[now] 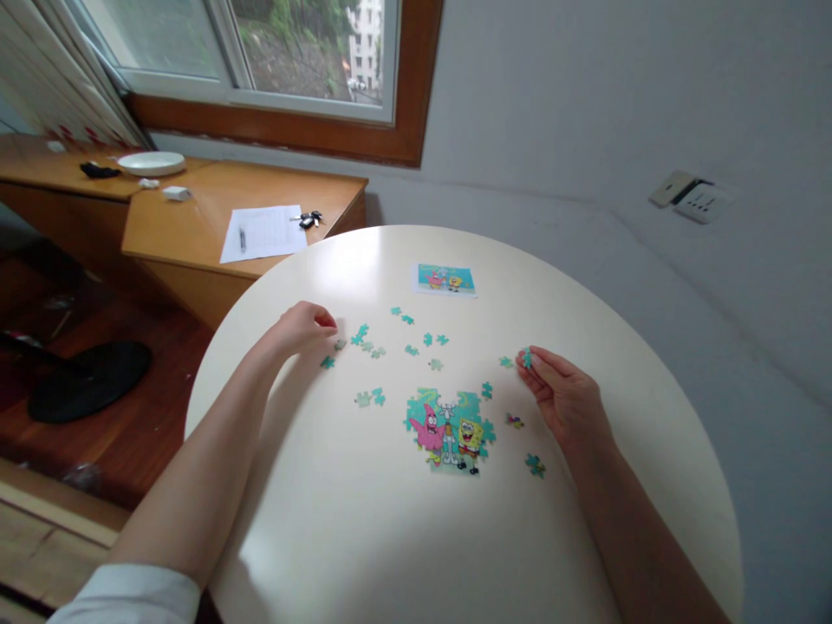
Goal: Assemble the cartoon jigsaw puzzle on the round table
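Head view: jigsaw (pixel 447 431) between hands (pixel 302 328), nearer the right (pixel 567 392)

I am working in what looks like a room at home: a cream curtain (pixel 61 78) is hanging beside a wood-framed sliding window (pixel 260 74), keys (pixel 308 221) are lying on a wooden desk (pixel 279 186), and reddish-brown flooring (pixel 172 373) is showing beside my round white table (pixel 364 529).

A brown-framed window (pixel 286 52) interrupts the pale wall (pixel 572 104).

A ragged-edged, partly joined puzzle (pixel 448 433), cartoon figures on teal, lies flat; loose pieces (pixel 412 350) lie far, left and right of it; a teal piece (pixel 527 357) is held farther right.
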Demonstrator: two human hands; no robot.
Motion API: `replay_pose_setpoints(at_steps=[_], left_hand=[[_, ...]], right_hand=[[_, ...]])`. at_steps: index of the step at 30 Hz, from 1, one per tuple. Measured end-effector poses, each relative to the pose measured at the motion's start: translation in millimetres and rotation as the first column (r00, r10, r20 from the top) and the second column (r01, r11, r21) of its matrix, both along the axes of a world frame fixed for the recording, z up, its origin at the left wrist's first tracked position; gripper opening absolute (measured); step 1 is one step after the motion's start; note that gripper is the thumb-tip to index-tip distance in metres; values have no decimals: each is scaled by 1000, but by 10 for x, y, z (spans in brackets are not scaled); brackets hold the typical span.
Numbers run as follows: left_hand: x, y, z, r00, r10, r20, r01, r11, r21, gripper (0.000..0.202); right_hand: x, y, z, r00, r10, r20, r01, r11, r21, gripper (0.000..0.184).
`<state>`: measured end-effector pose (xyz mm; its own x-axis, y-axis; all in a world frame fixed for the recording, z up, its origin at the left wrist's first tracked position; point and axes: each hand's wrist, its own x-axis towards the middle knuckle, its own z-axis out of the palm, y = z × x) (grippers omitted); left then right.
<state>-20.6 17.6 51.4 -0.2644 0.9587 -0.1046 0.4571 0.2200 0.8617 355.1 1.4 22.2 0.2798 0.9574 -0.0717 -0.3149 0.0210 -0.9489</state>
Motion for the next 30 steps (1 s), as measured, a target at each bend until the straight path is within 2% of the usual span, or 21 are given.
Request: replay_pose_setpoints(at_steps=[2,5,13,15,19,23,26,30], left_hand=[[-15,-15,12,997,-70,-20,68,996,-56,14],[-32,-22,13,992,-111,-64,104,990,-95,15],[-63,10,-132,1000,1,13,-2,999,37,19],[-45,7,-134,1000,2,-12,-1,999,50,18],[34,-18,-48,966,-187,-178,169,979,-111,14],[98,-44,60,895,-353,-275,314,933,-175,8],[119,-54,102,814,-483,-322,421,873,-244,18],[136,-56,100,750,-557,-357,483,829,-281,26]], right_hand=[[1,-2,1,1000,7,7,-7,1000,3,29],[-6,-6,7,1000,3,9,-3,1000,0,28],[-36,-28,56,1000,11,-22,-11,1000,-9,34],[-38,-31,62,1000,13,-14,-13,1000,-8,34],[-30,-25,44,1000,10,3,-10,1000,0,32],[-10,-7,3,1000,19,14,-19,1000,9,31],[2,3,-20,1000,21,14,-21,1000,11,31],[9,4,-28,999,30,23,-30,1000,4,28]])
